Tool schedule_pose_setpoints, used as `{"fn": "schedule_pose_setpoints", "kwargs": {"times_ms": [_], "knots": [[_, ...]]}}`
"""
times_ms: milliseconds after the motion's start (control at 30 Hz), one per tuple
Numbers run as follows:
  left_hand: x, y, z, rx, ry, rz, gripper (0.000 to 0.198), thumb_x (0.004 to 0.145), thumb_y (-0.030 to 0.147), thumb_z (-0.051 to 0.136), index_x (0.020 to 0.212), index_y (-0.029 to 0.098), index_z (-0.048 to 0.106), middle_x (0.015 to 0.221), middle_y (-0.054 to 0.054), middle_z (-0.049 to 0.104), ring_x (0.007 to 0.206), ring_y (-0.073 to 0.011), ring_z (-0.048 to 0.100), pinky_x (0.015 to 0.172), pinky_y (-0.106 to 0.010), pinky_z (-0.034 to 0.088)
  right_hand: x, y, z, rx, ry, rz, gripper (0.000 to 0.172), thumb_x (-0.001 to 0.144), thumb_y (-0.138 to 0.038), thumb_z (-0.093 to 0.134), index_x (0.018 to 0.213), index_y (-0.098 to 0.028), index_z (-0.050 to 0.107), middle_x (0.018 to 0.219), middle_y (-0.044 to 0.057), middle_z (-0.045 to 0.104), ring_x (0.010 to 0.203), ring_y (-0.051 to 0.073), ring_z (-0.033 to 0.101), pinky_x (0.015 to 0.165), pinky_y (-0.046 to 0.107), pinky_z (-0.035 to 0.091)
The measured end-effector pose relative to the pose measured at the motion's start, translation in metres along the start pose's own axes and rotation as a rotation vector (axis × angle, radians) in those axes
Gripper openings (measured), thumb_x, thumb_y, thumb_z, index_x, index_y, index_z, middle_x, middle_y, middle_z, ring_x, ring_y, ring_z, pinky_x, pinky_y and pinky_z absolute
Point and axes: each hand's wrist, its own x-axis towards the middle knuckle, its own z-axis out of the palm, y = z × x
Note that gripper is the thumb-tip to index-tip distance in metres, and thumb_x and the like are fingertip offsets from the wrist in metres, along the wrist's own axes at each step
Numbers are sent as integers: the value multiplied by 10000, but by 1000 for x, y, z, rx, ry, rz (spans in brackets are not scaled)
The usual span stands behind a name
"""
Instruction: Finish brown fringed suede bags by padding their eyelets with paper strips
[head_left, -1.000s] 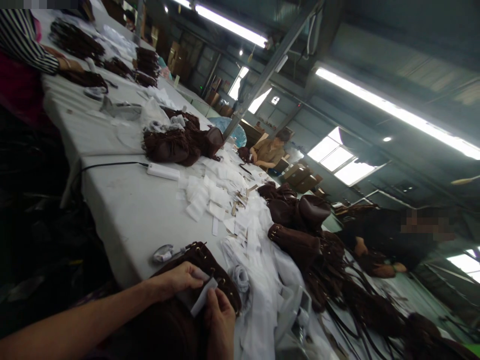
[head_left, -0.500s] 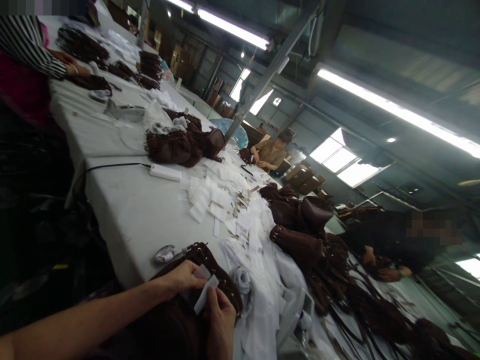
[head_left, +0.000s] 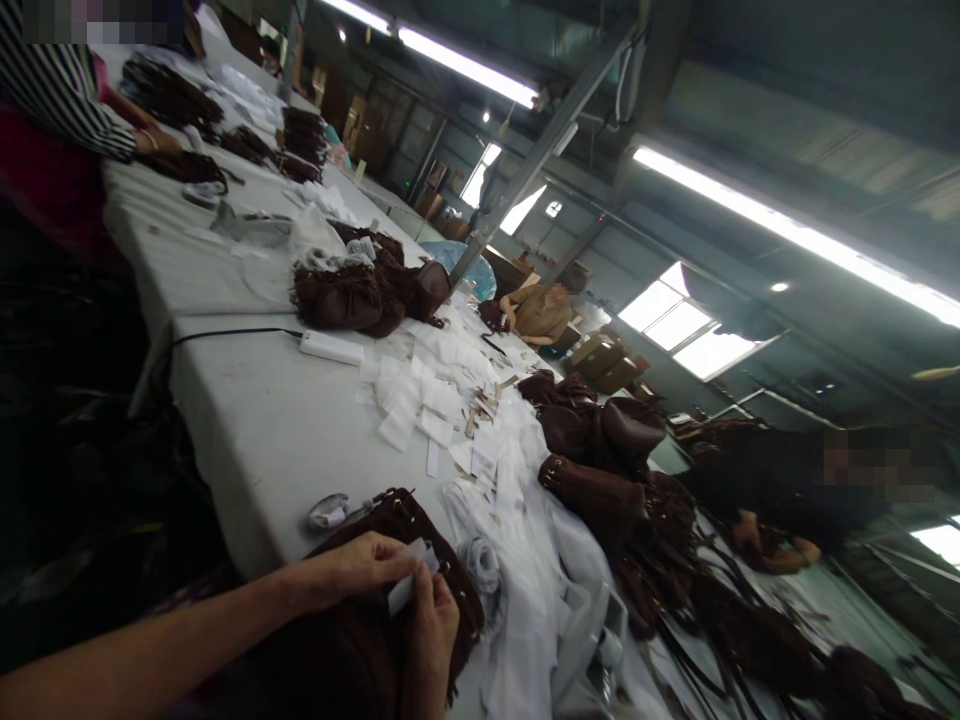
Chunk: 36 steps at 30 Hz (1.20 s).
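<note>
A dark brown bag (head_left: 337,640) with gold rings along its top edge lies at the near table edge, under both hands. My left hand (head_left: 375,562) pinches a small white slip (head_left: 402,592) over the bag's opening. Close against it, my right hand (head_left: 433,610) has thumb and finger pressed together on the same white material. Whether it is one slip or two overlapping pieces is hard to tell. A clear plastic-wrapped bundle (head_left: 328,511) rests just beyond the bag, and a roll of grey-white wrapping (head_left: 480,562) lies to its right.
White paper slips (head_left: 420,385) are scattered mid-table beside a white power strip (head_left: 331,348). Brown bags (head_left: 600,420) with long straps are heaped at the right, more (head_left: 367,290) farther back. People work at the far left, the far side and the right. A metal post (head_left: 525,160) rises behind.
My hands have drawn closer together, and the white pieces that stood apart now overlap between the fingertips. The person at the right has shifted their hands slightly.
</note>
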Motion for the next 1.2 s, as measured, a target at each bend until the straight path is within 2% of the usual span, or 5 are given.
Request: {"fn": "schedule_pose_setpoints", "kwargs": {"times_ms": [200, 467, 800, 1000, 1200], "knots": [[1, -4, 5, 201, 186, 141, 201, 720, 269, 625, 845, 122, 680, 753, -2, 647, 721, -155, 543, 650, -218, 405, 2, 6, 4, 18, 7, -46, 371, 722, -506, 696, 814, -147, 703, 740, 41, 714, 717, 197, 649, 689, 283, 506], [-4, -3, 4, 528, 330, 146, 111, 719, 185, 542, 814, 156, 592, 752, 0, 633, 745, -175, 565, 662, -243, 377, 6, -4, 6, 119, -201, 20, 459, 715, -488, 709, 1003, -131, 711, 922, 100, 737, 895, 261, 665, 840, 377, 501], [-5, -20, 5, 127, 367, 75, 406, 688, 396, 693, 1012, 174, 589, 1011, -44, 658, 941, -215, 593, 784, -260, 469, 1, 6, 7, 134, -94, -48, 436, 758, -499, 667, 976, -122, 701, 934, 108, 737, 889, 263, 669, 845, 386, 503], [-3, -19, 9, 96, 292, 87, 324, 741, 447, 634, 863, 154, 572, 707, 15, 576, 520, -104, 506, 444, -203, 401, 4, 9, 9, 100, -86, -36, 419, 746, -509, 668, 931, -135, 698, 877, 91, 738, 809, 235, 671, 760, 348, 517], [-8, -21, 9, 112, 292, 47, 455, 795, 577, 540, 948, 150, 573, 508, 76, 461, 341, -59, 355, 325, -164, 271, 3, 1, 10, 78, -100, -11, 419, 707, -524, 695, 851, -130, 697, 725, 56, 709, 602, 169, 615, 570, 274, 489]]}}
